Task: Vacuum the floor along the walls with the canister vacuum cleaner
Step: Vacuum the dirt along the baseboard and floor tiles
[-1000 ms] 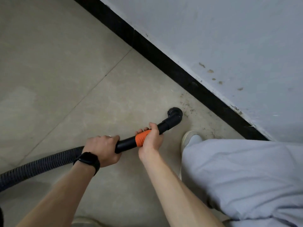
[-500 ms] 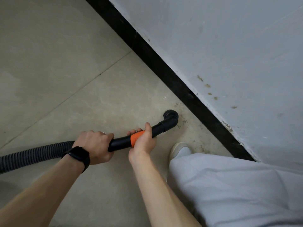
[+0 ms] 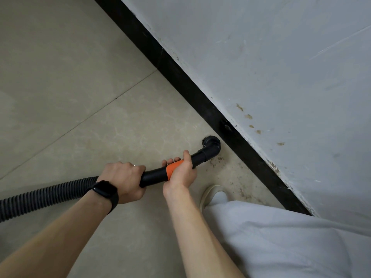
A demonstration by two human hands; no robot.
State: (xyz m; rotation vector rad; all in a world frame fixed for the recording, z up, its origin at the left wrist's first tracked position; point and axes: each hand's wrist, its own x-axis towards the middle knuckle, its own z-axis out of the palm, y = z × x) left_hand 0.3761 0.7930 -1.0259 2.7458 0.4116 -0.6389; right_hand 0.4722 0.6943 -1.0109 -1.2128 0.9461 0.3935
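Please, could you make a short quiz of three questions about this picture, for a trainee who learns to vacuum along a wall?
1. True or false: the left hand and the right hand both grip the vacuum tube.
2. Which wrist bears the black watch? A) left B) right C) neither
3. Fill in: the brush nozzle is close to the black ____ at the foot of the wall.
Key: 1 true; 2 A; 3 baseboard.
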